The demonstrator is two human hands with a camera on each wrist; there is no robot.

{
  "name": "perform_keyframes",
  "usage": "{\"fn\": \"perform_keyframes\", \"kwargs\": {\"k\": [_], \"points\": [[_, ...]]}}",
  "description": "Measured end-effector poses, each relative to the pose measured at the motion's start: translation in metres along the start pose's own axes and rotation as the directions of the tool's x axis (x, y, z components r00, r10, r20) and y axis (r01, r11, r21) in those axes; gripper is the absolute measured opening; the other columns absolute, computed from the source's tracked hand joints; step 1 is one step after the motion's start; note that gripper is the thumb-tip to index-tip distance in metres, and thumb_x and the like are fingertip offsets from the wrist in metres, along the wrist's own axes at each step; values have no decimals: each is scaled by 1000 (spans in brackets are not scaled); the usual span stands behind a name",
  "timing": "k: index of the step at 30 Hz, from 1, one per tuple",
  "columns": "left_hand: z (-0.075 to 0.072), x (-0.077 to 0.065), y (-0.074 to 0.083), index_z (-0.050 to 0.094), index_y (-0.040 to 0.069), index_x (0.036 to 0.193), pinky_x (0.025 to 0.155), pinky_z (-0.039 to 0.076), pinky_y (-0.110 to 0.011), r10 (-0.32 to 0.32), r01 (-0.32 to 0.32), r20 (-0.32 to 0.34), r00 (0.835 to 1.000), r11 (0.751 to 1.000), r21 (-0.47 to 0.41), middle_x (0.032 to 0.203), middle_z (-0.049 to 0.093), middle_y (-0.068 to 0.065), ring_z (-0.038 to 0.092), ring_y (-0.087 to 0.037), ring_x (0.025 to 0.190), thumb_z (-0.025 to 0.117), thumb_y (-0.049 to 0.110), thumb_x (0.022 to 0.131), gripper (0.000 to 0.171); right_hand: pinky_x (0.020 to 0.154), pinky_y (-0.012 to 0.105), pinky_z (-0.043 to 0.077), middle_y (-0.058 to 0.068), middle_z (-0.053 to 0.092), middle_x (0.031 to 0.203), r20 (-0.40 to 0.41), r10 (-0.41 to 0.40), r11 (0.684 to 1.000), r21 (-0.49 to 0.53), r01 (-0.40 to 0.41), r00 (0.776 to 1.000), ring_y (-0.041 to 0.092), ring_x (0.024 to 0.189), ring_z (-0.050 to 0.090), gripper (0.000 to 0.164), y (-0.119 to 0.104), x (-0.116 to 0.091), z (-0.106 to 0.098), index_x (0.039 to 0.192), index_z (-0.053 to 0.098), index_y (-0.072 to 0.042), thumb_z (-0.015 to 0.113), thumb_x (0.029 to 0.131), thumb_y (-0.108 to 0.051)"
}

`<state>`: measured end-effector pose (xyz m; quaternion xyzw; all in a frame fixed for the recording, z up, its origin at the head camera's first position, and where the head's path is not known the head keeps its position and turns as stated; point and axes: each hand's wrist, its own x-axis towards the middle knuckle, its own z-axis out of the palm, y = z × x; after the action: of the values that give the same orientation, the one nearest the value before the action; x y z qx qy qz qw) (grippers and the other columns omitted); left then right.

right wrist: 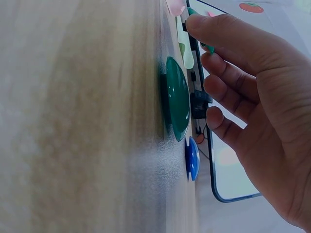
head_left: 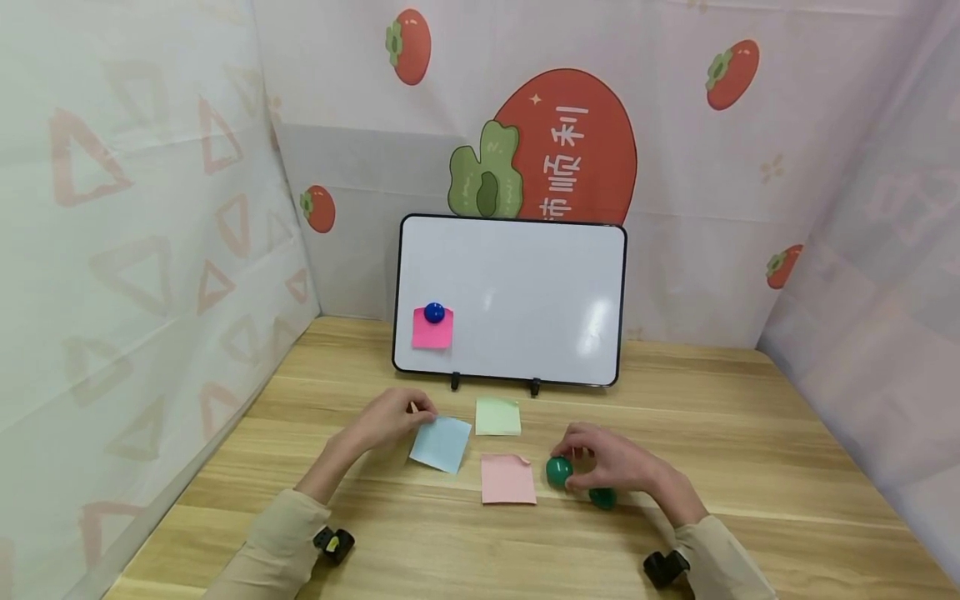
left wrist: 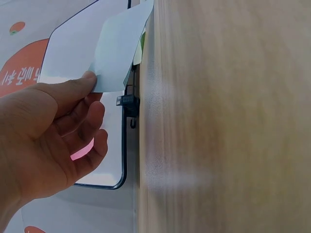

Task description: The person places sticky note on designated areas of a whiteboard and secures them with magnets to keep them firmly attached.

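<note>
My left hand (head_left: 390, 419) pinches the corner of a light blue sticky note (head_left: 441, 445) between thumb and fingertips. In the left wrist view the note (left wrist: 121, 48) is raised, its far side slanting toward the table. Over on the right, my right hand (head_left: 618, 458) holds a round green magnet (head_left: 558, 472) between thumb and fingers. A second green magnet (head_left: 602, 498) lies on the table below that hand. The right wrist view also shows a blue magnet (right wrist: 194, 159) on the table, hidden by the hand in the head view.
A whiteboard (head_left: 517, 283) stands at the back on small black feet. A bright pink note (head_left: 432, 335) hangs on its lower left under a blue magnet (head_left: 434, 312). Between my hands lie a pale green note (head_left: 498, 417) and a light pink note (head_left: 508, 480) with a curled corner.
</note>
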<state>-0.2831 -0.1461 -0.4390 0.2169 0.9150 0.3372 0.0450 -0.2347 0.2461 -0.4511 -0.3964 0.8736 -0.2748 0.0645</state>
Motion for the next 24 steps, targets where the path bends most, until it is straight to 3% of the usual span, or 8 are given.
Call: {"fn": "perform_keyframes", "kwargs": {"k": [5, 15, 24], "points": [[0, 4, 2, 75, 20, 91, 64, 46, -27, -33, 35, -86, 996, 999, 20, 85, 68, 7, 56, -10, 73, 70, 22, 93, 5, 76, 23, 49, -6, 60, 100, -5, -6, 1000, -12, 6, 1000, 5, 87, 53, 31, -2, 0, -1, 116, 70, -16, 77, 87, -24], [-1, 18, 9, 75, 21, 91, 64, 45, -29, -93, 98, -132, 987, 994, 36, 91, 71, 6, 57, -11, 73, 70, 26, 93, 7, 77, 23, 49, -7, 60, 101, -4, -4, 999, -33, 4, 1000, 4, 88, 53, 32, -3, 0, 0, 116, 70, -15, 77, 87, -24], [-5, 41, 18, 76, 18, 98, 58, 42, -28, -56, 50, -222, 973, 998, -32, 87, 70, 4, 53, -13, 67, 65, 30, 96, 16, 77, 24, 50, -6, 61, 101, -5, -6, 999, -39, 6, 1000, 3, 89, 53, 32, -1, 0, 1, 116, 71, -15, 77, 87, -25]]}}
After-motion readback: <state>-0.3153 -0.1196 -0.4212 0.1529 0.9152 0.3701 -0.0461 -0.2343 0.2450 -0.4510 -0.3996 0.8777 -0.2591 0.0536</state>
